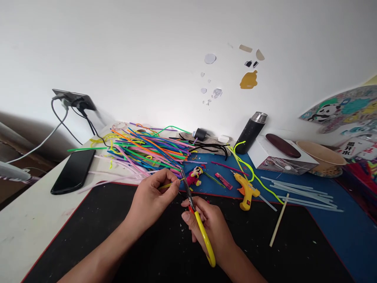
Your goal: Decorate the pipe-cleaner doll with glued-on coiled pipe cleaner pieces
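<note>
Head view: left hand [154, 194] pinches yellow stem [166, 185] close to its end, perhaps for steady trimming. Right hand [210, 224] grips scissors [203, 232], blades beside stem tip, above black mat [147, 251].

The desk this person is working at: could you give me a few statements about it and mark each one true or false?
1. The right hand holds the scissors. True.
2. The left hand is empty. False: the left hand pinches a yellow pipe cleaner.
3. The black smartphone lies to the right of the pipe cleaner pile. False: the black smartphone is to its left.
4. The glue gun is mainly yellow. True.
5. The black flask is beside the white box. True.
</note>
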Demonstrator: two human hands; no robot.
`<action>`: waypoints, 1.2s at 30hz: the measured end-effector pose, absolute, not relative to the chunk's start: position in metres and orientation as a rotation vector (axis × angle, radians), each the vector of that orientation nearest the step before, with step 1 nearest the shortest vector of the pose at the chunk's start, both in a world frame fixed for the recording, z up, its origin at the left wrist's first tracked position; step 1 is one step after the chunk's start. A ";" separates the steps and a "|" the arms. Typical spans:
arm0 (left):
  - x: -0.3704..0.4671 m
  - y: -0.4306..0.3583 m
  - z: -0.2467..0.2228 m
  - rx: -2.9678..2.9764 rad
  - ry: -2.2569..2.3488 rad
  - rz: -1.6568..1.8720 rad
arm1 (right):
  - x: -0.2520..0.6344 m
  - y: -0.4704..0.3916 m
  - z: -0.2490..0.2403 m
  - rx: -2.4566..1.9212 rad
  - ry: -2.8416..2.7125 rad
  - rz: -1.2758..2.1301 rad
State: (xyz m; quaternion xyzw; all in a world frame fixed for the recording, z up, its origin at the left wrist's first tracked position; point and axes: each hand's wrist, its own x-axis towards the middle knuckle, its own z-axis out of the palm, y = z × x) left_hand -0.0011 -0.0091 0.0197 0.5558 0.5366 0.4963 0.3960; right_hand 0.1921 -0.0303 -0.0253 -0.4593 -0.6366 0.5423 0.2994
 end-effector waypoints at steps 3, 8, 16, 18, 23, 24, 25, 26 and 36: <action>-0.001 -0.010 0.018 1.417 1.362 1.251 | 0.192 -0.031 -0.027 -1.225 -1.686 1.441; -0.001 -0.010 0.018 1.409 1.366 1.244 | 0.192 -0.029 -0.025 -1.221 -1.696 1.426; 0.000 -0.009 0.020 1.406 1.370 1.253 | 0.191 -0.030 -0.015 -1.249 -1.726 1.409; -0.001 -0.010 0.020 1.413 1.386 1.247 | 0.191 -0.030 -0.015 -1.251 -1.729 1.402; -0.001 -0.010 0.020 1.426 1.390 1.243 | 0.191 -0.030 -0.012 -1.262 -1.743 1.403; -0.001 -0.010 0.020 1.426 1.390 1.243 | 0.191 -0.030 -0.012 -1.269 -1.744 1.401; -0.001 -0.010 0.021 1.424 1.391 1.243 | 0.191 -0.031 -0.012 -1.272 -1.744 1.399; -0.001 -0.010 0.021 1.421 1.391 1.245 | 0.191 -0.031 -0.012 -1.273 -1.743 1.398; -0.001 -0.010 0.020 1.430 1.385 1.238 | 0.192 -0.031 -0.016 -1.243 -1.731 1.391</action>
